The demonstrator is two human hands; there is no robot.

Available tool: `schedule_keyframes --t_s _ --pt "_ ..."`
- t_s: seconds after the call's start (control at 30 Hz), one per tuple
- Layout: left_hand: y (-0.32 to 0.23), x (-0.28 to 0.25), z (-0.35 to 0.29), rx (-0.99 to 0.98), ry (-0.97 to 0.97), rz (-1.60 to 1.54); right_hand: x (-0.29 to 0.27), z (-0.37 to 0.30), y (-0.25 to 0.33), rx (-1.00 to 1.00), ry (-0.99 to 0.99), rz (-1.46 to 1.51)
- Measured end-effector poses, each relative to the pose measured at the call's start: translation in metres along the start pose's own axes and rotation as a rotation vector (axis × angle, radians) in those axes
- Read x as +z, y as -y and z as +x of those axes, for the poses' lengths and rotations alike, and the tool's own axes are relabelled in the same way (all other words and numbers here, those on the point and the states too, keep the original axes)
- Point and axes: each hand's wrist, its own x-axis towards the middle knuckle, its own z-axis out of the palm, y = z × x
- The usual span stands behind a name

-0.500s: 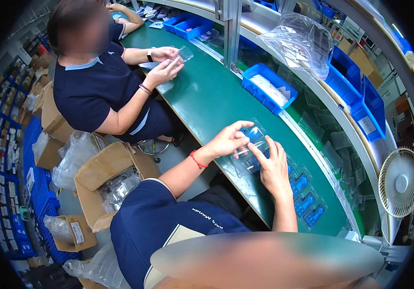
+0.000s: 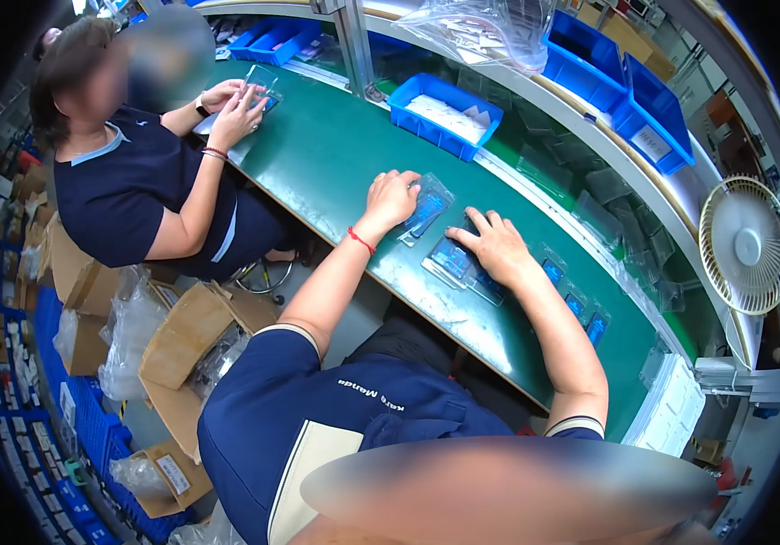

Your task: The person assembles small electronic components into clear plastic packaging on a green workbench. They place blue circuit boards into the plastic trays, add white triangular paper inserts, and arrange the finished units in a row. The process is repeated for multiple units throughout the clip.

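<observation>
The person appears to be handling or arranging clear packs by hand on the green surface (image 2: 326, 154), with both hands working low over it. The left hand (image 2: 392, 200) is resting at the near-left edge of the left clear pack (image 2: 427, 214), its fingers bending inward; whether they are pinching that edge or only touching it, I cannot tell. The right hand (image 2: 499, 247) is reaching over the middle clear pack (image 2: 449, 259), fingers spreading well apart and seemingly gripping nothing, while another clear pack (image 2: 484, 287) is lying just beside it, partly under the wrist side. Lifting either pack would probably be calling for a fingertip under a thin rim — these flat packs are offering little to grasp. Each is looking thin, glossy and see-through, showing a dark-blue insert and catching bright reflections that are hiding finer detail. Farther right, a row of similar packs (image 2: 574, 304) is lying beyond the right forearm, while a co-worker (image 2: 140, 186) is holding a clear piece (image 2: 261, 80) up at the far left.
</observation>
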Motion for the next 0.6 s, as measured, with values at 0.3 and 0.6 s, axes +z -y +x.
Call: schedule_keyframes --t_s 0.3,0.6 --pt "-0.018 -0.004 -0.009 -0.073 -0.064 0.059 -0.001 0.002 0.002 -0.047 -0.029 -0.114" --pt "-0.031 -0.048 -0.033 -0.218 0.215 -0.841 -0.053 0.003 0.026 0.000 -0.274 0.057"
